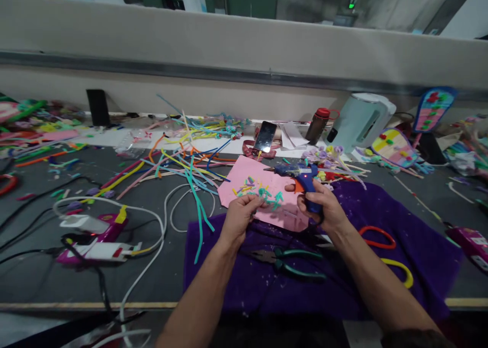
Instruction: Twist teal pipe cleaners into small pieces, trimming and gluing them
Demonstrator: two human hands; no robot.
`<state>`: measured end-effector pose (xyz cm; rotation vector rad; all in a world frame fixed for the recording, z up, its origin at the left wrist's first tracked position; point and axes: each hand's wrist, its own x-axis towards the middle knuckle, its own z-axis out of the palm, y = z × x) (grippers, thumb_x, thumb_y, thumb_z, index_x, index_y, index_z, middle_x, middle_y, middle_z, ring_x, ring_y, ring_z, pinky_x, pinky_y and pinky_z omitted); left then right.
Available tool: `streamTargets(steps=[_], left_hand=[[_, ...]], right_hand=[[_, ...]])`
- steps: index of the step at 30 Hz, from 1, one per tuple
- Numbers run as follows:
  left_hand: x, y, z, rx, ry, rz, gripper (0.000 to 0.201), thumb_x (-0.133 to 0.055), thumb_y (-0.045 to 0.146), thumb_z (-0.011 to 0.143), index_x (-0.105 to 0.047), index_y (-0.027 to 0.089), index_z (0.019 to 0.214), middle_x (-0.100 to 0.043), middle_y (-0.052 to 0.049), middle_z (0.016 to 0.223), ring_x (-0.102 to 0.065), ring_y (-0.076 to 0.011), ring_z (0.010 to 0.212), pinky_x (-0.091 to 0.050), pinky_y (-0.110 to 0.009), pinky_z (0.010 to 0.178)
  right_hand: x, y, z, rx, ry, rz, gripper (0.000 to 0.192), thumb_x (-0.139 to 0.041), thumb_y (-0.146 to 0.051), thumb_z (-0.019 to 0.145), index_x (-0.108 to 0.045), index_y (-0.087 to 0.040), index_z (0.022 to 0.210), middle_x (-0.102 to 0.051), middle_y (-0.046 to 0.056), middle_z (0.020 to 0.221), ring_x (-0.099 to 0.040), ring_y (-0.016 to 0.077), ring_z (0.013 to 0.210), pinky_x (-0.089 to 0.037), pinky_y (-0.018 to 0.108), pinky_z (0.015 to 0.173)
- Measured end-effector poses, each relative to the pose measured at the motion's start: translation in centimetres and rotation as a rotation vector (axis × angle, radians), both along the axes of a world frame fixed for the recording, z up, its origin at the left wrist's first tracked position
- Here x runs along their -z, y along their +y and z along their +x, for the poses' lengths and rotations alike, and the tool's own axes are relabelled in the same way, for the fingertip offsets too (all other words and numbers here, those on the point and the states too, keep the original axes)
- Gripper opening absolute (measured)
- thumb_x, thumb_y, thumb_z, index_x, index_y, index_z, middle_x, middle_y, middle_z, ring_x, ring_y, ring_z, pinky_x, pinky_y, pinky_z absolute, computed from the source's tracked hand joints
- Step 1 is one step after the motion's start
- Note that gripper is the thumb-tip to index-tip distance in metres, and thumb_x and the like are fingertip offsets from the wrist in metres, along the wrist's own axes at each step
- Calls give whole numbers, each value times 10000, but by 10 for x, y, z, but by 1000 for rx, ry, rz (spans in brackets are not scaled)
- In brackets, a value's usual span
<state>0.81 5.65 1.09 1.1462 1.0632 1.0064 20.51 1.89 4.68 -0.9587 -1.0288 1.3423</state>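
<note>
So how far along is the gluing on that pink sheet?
Done: a cluster of small coloured bits already sits on the pink sheet. In hand: the right hand holds the blue glue gun, and the left hand pinches the sheet's edge. Left: much of the sheet is bare, and long pipe cleaners lie uncut nearby.

Purple cloth point(419, 251) open at right, pliers point(284, 261) – cables point(152, 236) crowd left

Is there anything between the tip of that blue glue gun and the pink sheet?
Nothing visible. The right hand holds the glue gun just above the pink sheet, nozzle pointing left over bare pink. The left hand pinches the sheet's near edge beside small colored pieces.
</note>
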Motion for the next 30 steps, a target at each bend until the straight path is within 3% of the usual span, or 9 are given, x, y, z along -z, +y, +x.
streamTargets(steps=[3,6,9,15,23,30], left_hand=[[-4,2,-3,-14,-240,-187,241,-652,344,629,-595,110,650,-560,-10,612,-374,-35,449,-194,-151,356],[-6,3,-5,-53,-333,-249,217,-666,311,609,-581,117,657,-564,-2,626,-385,-30,456,-197,-136,346],[-6,4,-6,-83,-354,-234,211,-665,299,607,-570,115,648,-556,4,609,-380,-27,451,-200,-128,338],[-4,6,-7,-141,-347,-191,201,-655,285,621,-547,117,647,-546,7,613,-376,-27,458,-218,-119,336],[-6,4,-5,-143,-295,-142,225,-658,307,627,-535,119,632,-556,-1,615,-387,-31,464,-216,-126,342],[-5,4,-6,-141,-284,-123,237,-658,323,630,-533,122,628,-557,1,618,-378,-29,456,-209,-134,345]], right_hand=[[-4,-6,-2,-52,-24,-5,288,-554,-274,688,-493,-189,956,-601,2,595,-391,72,342,-254,181,292],[-4,-12,-7,-63,-60,42,322,-571,-260,687,-482,-193,989,-630,31,718,-443,83,396,-287,187,320],[-4,-17,-14,-30,-140,101,291,-558,-263,721,-479,-199,993,-618,66,951,-485,82,473,-354,208,387],[0,-25,-22,46,-420,197,218,-483,-305,813,-497,-165,979,-604,37,784,-486,99,531,-418,251,544],[9,-26,-21,121,-669,278,259,-467,-324,825,-516,-165,1023,-571,57,912,-540,160,791,-425,276,718],[11,-28,-23,160,-782,297,226,-461,-324,827,-531,-176,983,-570,37,848,-536,152,745,-425,251,667]])
